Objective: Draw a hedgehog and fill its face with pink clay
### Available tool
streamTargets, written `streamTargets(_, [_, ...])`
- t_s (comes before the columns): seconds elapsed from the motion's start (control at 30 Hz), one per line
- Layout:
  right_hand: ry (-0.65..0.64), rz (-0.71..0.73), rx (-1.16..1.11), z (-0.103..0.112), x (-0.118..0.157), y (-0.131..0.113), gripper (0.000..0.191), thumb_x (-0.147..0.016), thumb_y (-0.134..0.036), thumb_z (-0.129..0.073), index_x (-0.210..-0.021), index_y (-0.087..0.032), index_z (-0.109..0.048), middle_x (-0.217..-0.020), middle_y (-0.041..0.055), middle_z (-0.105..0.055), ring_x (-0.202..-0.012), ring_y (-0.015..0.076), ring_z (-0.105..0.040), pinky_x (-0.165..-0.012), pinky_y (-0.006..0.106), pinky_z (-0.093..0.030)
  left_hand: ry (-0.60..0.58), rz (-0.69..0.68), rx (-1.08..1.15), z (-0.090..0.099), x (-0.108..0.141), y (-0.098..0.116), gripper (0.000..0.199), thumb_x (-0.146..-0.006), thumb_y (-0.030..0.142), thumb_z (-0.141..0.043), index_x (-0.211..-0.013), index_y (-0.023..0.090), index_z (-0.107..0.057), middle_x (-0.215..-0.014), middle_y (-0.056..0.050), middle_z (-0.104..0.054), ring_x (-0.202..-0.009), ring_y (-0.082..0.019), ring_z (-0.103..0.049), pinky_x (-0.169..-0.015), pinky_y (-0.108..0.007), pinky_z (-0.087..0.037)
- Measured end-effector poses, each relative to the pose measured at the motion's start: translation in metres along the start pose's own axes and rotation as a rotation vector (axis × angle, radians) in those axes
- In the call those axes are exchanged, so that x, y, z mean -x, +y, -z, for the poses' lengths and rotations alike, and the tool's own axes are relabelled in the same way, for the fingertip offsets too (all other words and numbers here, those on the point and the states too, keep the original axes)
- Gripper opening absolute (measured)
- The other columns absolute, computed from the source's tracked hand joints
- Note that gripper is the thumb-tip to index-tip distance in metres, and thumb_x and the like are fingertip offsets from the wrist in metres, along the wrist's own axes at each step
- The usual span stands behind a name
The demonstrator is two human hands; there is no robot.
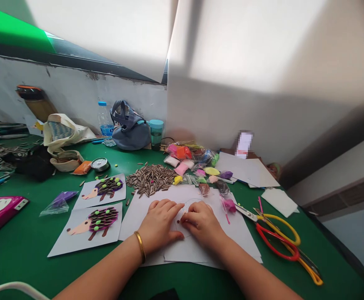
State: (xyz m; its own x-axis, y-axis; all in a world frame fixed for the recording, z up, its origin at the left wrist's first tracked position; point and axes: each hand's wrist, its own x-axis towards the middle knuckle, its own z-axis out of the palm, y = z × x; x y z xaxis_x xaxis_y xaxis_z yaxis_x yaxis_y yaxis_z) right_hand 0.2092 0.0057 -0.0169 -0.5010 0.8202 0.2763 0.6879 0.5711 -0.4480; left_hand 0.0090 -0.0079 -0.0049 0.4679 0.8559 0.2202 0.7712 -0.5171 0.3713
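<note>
My left hand [161, 223] lies flat on white paper [138, 225], its fingers stretched out and holding nothing. Beside it, the fingers of my right hand [202, 223] are curled together against the same sheet; what they pinch, if anything, is hidden. A small dark brown dot [178, 221] shows on the paper between the hands. Faint drawn lines run partly under my right hand. To the left are two sheets with hedgehog pictures, the upper hedgehog [105, 188] and the lower hedgehog [96, 221], with seed spines and green dots. A heap of striped sunflower seeds [152, 179] sits just beyond the paper.
Scissors with red and yellow handles [277, 237] lie at the right. Bagged coloured clay [182, 160] is piled at the back, with pink clay [229, 205] nearer. A purple clay bag [60, 202], round tin [100, 164], bottle [105, 125] and blue bag [130, 129] stand leftward.
</note>
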Motion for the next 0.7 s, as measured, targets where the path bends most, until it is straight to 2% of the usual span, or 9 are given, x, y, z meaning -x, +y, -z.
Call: streamTargets(0.7, [-0.035,0.017,-0.032,0.0018,0.0021,0.0033,0.015,-0.081,-0.019,-0.076,-0.090,-0.031,-0.075,-0.089,0.0018,-0.060,-0.089,0.0200,-0.053,-0.079,0.035,-0.038,-0.003,0.005,0.004,-0.0001,-0.0003,0.0002,0.081,-0.064,0.048,-0.085,-0.134,0.027,-0.050,-0.123,-0.007,-0.065,-0.116,-0.031,-0.054,-0.099,-0.048,-0.031])
